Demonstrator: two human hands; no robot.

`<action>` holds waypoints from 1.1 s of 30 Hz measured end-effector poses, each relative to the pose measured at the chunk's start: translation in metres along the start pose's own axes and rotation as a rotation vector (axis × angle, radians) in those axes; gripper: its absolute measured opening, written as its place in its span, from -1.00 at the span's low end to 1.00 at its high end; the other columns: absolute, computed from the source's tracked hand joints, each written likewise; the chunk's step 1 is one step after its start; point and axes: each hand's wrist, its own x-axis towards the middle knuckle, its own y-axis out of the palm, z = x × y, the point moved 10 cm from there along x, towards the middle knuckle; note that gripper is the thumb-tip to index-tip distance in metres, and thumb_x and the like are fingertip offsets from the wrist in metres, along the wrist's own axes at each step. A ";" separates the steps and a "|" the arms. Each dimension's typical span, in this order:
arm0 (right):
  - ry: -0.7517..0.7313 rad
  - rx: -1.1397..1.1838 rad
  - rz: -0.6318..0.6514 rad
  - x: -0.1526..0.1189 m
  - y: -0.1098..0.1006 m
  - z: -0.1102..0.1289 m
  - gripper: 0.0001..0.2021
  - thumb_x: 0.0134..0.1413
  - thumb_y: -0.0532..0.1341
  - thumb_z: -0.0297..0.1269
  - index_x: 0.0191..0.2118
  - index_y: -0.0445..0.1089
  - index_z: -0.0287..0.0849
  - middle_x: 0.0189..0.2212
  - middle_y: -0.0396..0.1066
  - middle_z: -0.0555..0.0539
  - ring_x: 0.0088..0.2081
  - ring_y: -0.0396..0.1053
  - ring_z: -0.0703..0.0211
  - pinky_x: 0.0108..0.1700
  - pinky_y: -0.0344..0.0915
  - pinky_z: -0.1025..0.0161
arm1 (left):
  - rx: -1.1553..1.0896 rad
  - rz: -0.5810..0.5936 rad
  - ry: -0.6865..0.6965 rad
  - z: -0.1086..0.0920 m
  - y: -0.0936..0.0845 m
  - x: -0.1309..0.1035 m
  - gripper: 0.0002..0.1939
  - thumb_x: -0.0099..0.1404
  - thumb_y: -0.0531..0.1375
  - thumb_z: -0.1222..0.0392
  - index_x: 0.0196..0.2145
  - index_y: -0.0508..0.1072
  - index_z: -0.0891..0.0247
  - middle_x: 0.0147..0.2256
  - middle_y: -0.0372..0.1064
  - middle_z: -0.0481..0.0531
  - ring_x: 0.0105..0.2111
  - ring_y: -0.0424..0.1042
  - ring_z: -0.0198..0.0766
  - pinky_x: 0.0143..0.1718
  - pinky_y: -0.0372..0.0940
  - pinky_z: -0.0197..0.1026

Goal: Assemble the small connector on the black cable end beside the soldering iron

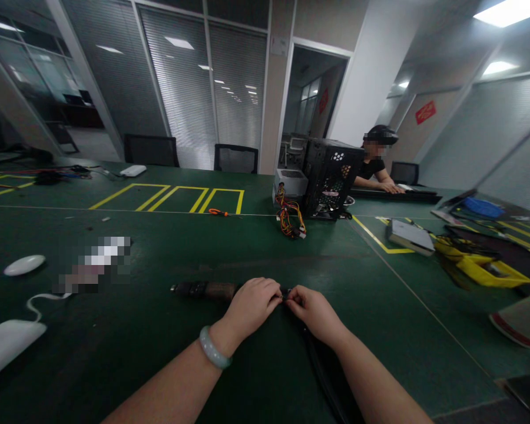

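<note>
On the green tabletop in front of me lies a slim, inline power screwdriver (212, 290) with a brown grip, its metal tip pointing left. My left hand (252, 301) is closed over its right end, thumb and fingers pinched together. Close against it, my right hand (314, 312) pinches the joint where a thick black hose (317, 364) meets the tool. From there the hose runs down toward the table's near edge, partly behind my right forearm. The fingers hide most of the joint, so its details do not show.
A black computer case (331, 179) stands beyond my hands, beside a power supply (290, 184) with loose wires. An orange-handled screwdriver (218, 212) lies near yellow tape. Left are a white mouse (24, 265) and a power strip; right, a yellow tray (494, 272). A person (377, 168) sits behind.
</note>
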 end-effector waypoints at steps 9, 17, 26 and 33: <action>-0.007 -0.062 -0.047 0.000 0.000 -0.003 -0.94 0.11 0.18 -0.29 -0.31 0.38 -0.13 -0.49 0.42 0.06 -0.47 0.32 0.28 -0.42 0.14 0.38 | 0.011 -0.005 0.007 -0.002 0.001 0.000 -0.92 0.31 0.15 0.25 -0.24 0.43 0.19 -0.17 0.42 0.01 -0.13 0.40 -0.15 -0.04 0.26 -0.07; 0.017 -0.101 -0.038 0.000 0.000 -0.005 -0.91 0.14 0.18 -0.26 -0.27 0.41 -0.11 -0.45 0.44 0.06 -0.46 0.33 0.30 -0.41 0.13 0.39 | 0.010 -0.001 0.007 0.002 0.004 0.002 -0.90 0.27 0.15 0.24 -0.25 0.44 0.17 -0.14 0.44 0.00 -0.11 0.41 -0.13 -0.03 0.27 -0.05; 0.004 -0.124 -0.027 0.000 0.000 -0.003 -0.88 0.13 0.20 -0.22 -0.24 0.43 -0.08 -0.43 0.45 0.06 -0.44 0.33 0.30 -0.41 0.12 0.39 | 0.031 -0.002 0.008 0.005 0.006 0.001 -0.86 0.29 0.12 0.23 -0.21 0.44 0.17 -0.12 0.43 0.01 -0.10 0.41 -0.13 -0.05 0.28 -0.05; 0.019 -0.128 -0.026 -0.001 -0.002 -0.001 -0.91 0.12 0.20 -0.25 -0.29 0.42 -0.11 -0.43 0.45 0.07 -0.43 0.33 0.32 -0.41 0.10 0.41 | 0.024 0.014 -0.001 0.005 0.007 0.003 -0.88 0.28 0.13 0.23 -0.22 0.43 0.17 -0.16 0.44 0.01 -0.14 0.41 -0.14 -0.05 0.28 -0.05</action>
